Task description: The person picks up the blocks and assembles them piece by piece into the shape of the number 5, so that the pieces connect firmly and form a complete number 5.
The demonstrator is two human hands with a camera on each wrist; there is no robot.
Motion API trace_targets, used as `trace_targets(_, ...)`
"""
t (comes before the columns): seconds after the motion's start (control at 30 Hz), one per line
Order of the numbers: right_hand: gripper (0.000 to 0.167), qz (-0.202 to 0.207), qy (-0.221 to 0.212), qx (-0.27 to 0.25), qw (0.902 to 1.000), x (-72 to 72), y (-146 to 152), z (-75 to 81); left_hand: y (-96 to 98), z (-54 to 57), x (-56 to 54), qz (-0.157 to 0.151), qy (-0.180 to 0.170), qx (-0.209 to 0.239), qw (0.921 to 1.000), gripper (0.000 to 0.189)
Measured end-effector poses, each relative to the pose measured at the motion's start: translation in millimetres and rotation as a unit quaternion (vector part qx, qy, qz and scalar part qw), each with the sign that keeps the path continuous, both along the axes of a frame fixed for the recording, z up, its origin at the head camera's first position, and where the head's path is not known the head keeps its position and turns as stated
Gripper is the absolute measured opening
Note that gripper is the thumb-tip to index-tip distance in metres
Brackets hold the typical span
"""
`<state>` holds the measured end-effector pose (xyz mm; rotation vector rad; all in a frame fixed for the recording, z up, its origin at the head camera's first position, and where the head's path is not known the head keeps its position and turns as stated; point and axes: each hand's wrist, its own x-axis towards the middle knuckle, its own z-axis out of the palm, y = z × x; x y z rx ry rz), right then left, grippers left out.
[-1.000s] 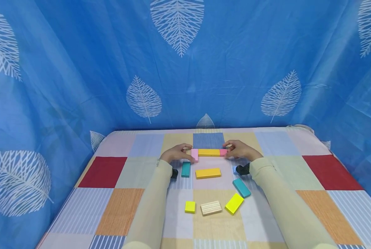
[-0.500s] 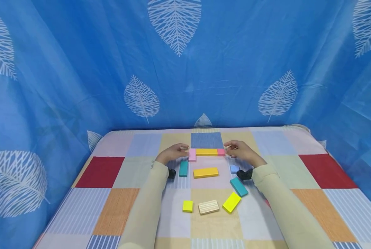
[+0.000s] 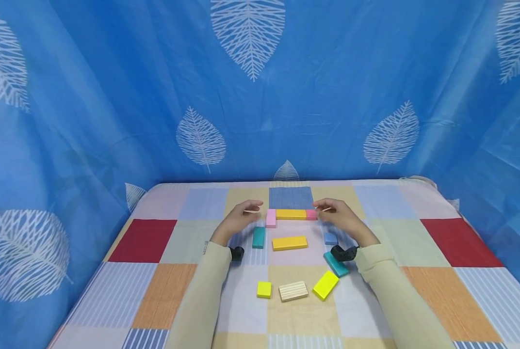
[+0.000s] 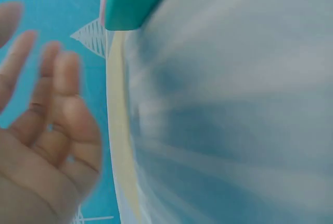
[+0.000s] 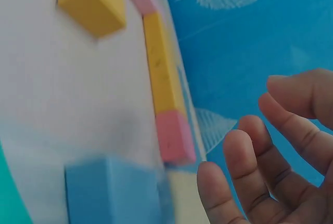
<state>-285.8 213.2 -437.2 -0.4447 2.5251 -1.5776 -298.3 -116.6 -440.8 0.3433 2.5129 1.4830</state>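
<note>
In the head view a row of blocks lies at the far part of the bed-like surface: a light pink block (image 3: 270, 218), an orange-yellow block (image 3: 291, 214) and a darker pink block (image 3: 311, 214), end to end. My left hand (image 3: 240, 219) is just left of the row, holding nothing, its fingers relaxed; the left wrist view shows its palm and a teal block (image 4: 136, 0). At the row's right end is my right hand (image 3: 339, 216), its fingers loosely bent around nothing. In the right wrist view those fingers are apart from the darker pink block (image 5: 175, 138).
Nearer lie a teal block (image 3: 258, 238), a second orange-yellow block (image 3: 289, 243), a blue block (image 3: 330, 238), another teal block (image 3: 335, 263), a small yellow block (image 3: 264, 290), a plain wooden block (image 3: 293, 291) and a larger yellow block (image 3: 326, 285). A blue leaf-print curtain (image 3: 312, 97) hangs behind.
Both hands have let go of the row's ends and drawn outward, left hand to the left and right hand slightly right. The blue block is now uncovered. The row stays put.
</note>
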Motion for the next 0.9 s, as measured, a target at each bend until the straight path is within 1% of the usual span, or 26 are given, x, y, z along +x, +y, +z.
trace_targets(0.1, 0.039, -0.001, 0.001, -0.017, 0.9999, 4.1, -5, 1.8, -2.4, -0.9, 6.3, -0.007, 0.039, 0.03, 0.9988, 0.041)
trace_targets(0.2, 0.039, -0.004, 0.001, -0.027, 0.9996, 6.3, -10, 2.1, -4.7, -1.0, 13.0, -0.01, 0.063, 0.03, 0.9975, 0.039)
trace_targets(0.27, 0.039, -0.008, -0.001, -0.035, 0.9993, 6.9, -12, 1.3, -6.2, -0.8, 17.7, -0.009, 0.071, 0.028, 0.9971, 0.039)
trace_targets(0.3, 0.039, -0.008, -0.001, -0.039, 0.9992, 7.2, -13, 0.9, -6.9, -0.7, 19.9, -0.008, 0.073, 0.029, 0.9969, 0.039)
trace_targets(0.43, 0.04, -0.008, -0.003, -0.053, 0.9985, 9.5, -15, 0.7, -9.4, -1.0, 28.3, 0.011, 0.073, 0.029, 0.9969, 0.04)
trace_targets(0.53, 0.041, -0.008, -0.002, -0.063, 0.998, 12.6, -17, 2.7, -11.0, -1.0, 32.2, 0.024, 0.068, 0.026, 0.9971, 0.04)
trace_targets(0.57, 0.041, -0.007, -0.003, -0.065, 0.9979, 13.7, -18, 3.6, -11.8, -0.8, 33.1, 0.024, 0.067, 0.026, 0.9971, 0.041)
trace_targets(0.7, 0.042, -0.001, -0.005, -0.068, 0.9977, 17.5, -20, 6.9, -14.6, -0.4, 34.5, 0.014, 0.067, 0.022, 0.9974, 0.042)
trace_targets(0.83, 0.042, 0.002, -0.003, -0.068, 0.9977, 19.2, -22, 9.3, -17.5, -0.9, 34.0, -0.008, 0.078, 0.02, 0.9967, 0.041)
trace_targets(0.9, 0.041, 0.0, -0.001, -0.068, 0.9977, 19.3, -22, 10.0, -18.6, -0.8, 33.3, -0.019, 0.078, 0.021, 0.9966, 0.041)
